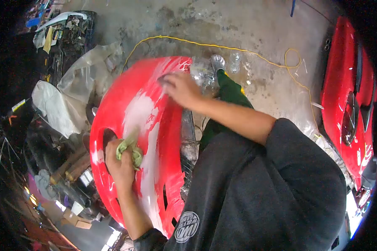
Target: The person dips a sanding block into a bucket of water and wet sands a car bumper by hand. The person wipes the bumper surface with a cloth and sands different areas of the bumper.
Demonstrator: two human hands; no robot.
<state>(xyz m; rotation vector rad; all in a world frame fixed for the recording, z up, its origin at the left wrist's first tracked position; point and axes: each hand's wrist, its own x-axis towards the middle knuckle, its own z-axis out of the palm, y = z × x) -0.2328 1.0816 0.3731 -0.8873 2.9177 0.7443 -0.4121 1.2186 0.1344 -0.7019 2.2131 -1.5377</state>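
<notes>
A red car bumper cover (pixel 117 90) with pale, sanded-looking patches (pixel 140 109) lies in front of me. My left hand (pixel 120 161) is closed on a crumpled light-green cloth (pixel 137 157), at the bumper's lower part beside a dark opening (pixel 109 134). Further up the bumper, my right hand (pixel 181 88) rests with curled fingers over the pale area near the top edge. Something small and dark shows under its fingertips, but motion blur keeps me from telling what it is.
A yellow cord (pixel 205 43) runs across the concrete floor. Crumpled plastic sheeting (pixel 86 73) and a white bag (pixel 56 106) lie left of the bumper, among dark clutter. Another red car part (pixel 339 83) stands at the far right. A cardboard box (pixel 75 219) sits at lower left.
</notes>
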